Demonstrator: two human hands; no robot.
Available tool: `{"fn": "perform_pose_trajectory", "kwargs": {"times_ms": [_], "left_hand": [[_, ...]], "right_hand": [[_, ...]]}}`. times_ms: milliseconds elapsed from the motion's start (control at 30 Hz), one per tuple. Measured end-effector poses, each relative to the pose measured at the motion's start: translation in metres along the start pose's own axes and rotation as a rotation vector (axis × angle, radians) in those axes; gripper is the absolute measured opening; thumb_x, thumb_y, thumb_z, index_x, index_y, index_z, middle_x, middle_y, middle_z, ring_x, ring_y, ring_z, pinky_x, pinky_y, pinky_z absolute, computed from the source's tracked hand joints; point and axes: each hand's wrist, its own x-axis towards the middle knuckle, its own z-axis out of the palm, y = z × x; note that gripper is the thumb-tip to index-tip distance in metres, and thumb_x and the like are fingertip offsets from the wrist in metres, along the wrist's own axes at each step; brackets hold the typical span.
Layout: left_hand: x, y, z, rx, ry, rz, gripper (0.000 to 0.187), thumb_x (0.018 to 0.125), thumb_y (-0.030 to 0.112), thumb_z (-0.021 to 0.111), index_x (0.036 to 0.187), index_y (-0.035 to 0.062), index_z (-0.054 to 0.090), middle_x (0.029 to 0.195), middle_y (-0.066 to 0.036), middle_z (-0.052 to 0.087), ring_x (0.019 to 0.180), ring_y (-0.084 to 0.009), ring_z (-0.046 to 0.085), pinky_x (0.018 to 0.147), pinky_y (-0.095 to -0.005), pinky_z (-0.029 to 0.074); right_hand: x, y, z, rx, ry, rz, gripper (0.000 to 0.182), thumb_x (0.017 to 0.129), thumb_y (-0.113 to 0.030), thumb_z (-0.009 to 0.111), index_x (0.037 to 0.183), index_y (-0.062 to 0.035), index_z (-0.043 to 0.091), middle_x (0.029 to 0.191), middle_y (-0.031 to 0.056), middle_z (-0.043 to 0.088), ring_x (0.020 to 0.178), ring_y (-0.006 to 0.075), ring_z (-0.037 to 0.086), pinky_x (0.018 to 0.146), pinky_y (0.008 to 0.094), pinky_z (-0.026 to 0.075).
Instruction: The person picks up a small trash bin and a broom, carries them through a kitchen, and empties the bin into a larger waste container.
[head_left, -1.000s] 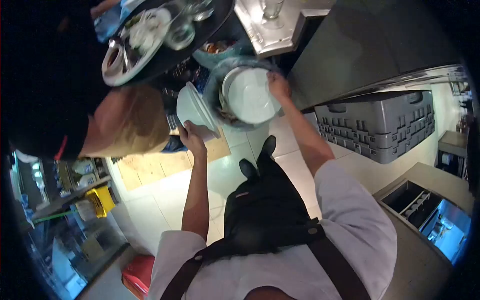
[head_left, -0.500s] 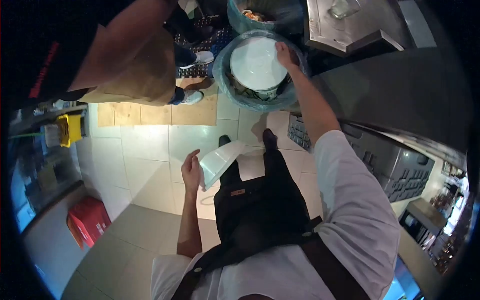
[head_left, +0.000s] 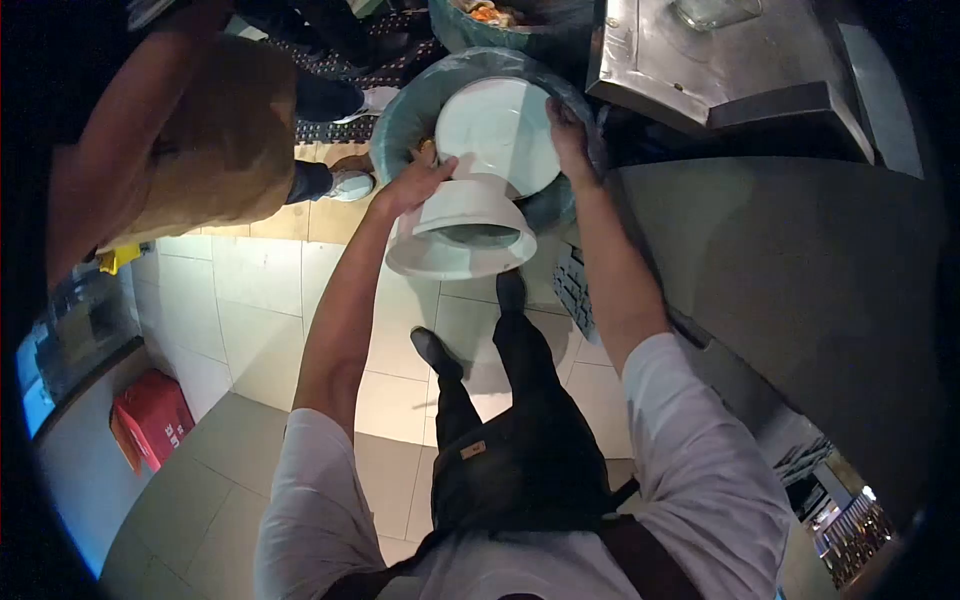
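Note:
A round white dish [head_left: 495, 130] is tilted over a bin lined with a clear bluish bag [head_left: 400, 110]. My right hand [head_left: 570, 140] grips its right rim, the thumb side on the edge. A second white vessel, a deep bowl with a wide rim [head_left: 460, 232], hangs just below the dish, its opening turned toward me. My left hand [head_left: 418, 182] is wrapped on the upper left of this bowl, close to the dish's lower left edge. The fingertips of my left hand reach over the bin.
Another lined bin with food scraps [head_left: 490, 14] stands beyond. A metal counter [head_left: 720, 60] is at the upper right, a dark grey surface [head_left: 780, 260] at the right. A person in a brown apron [head_left: 225, 140] stands at the left. A red box [head_left: 155, 418] lies lower left.
My left hand has moved up and forward to the bin with the white bowl, which earlier hung beside my legs. My right hand still holds the dish. The view has shifted toward the bins.

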Motion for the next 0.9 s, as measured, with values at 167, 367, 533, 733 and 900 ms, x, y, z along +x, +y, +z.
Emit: {"fn": "perform_pose_trajectory", "kwargs": {"times_ms": [167,367,533,733,900], "left_hand": [[0.022,-0.016,0.005,-0.042,-0.086,-0.176,0.051,0.094,0.034,0.048,0.123,-0.007,0.047,0.115,-0.024,0.06,0.106,-0.0306,0.058,0.091,-0.0376,0.043],[0.064,-0.057,0.038,0.278,0.025,-0.019,0.042,0.093,0.03,0.045,0.122,-0.0003,0.047,0.1,-0.022,0.065,0.079,-0.0267,0.064,0.073,-0.0391,0.052],[0.069,-0.025,0.013,-0.338,-0.302,-0.381,0.039,0.095,0.032,0.045,0.125,0.0093,0.039,0.071,-0.018,0.066,0.035,-0.0148,0.047,0.03,-0.0309,0.038],[0.071,-0.025,0.001,-0.487,-0.363,-0.473,0.032,0.092,0.031,0.05,0.117,0.0102,0.05,0.071,-0.017,0.066,0.036,-0.0111,0.046,0.031,-0.0257,0.038],[-0.02,0.014,-0.014,-0.407,-0.006,-0.128,0.033,0.092,0.026,0.051,0.111,0.0002,0.057,0.084,-0.013,0.066,0.07,-0.0143,0.061,0.063,-0.0278,0.049]], "right_hand": [[-0.029,-0.017,0.005,-0.354,0.06,0.104,0.054,0.094,-0.049,0.041,0.113,-0.0022,0.06,0.108,0.0232,0.062,0.101,0.0416,0.057,0.087,0.0441,0.044],[-0.035,0.047,0.019,-0.08,0.168,0.124,0.056,0.093,-0.052,0.041,0.116,-0.0047,0.06,0.109,0.0232,0.062,0.105,0.039,0.058,0.091,0.043,0.042],[-0.005,0.068,0.035,-0.067,0.127,0.147,0.055,0.094,-0.051,0.041,0.116,-0.005,0.06,0.107,0.0205,0.064,0.103,0.0372,0.059,0.089,0.0415,0.043],[0.014,0.083,0.033,0.012,0.036,0.16,0.051,0.093,-0.049,0.048,0.119,-0.0059,0.059,0.114,0.0184,0.062,0.107,0.0305,0.057,0.093,0.0357,0.041],[-0.036,-0.004,0.022,0.504,-0.043,0.111,0.055,0.093,-0.046,0.05,0.125,-0.0019,0.054,0.126,0.0155,0.055,0.118,0.0239,0.049,0.1,0.031,0.035]]}}
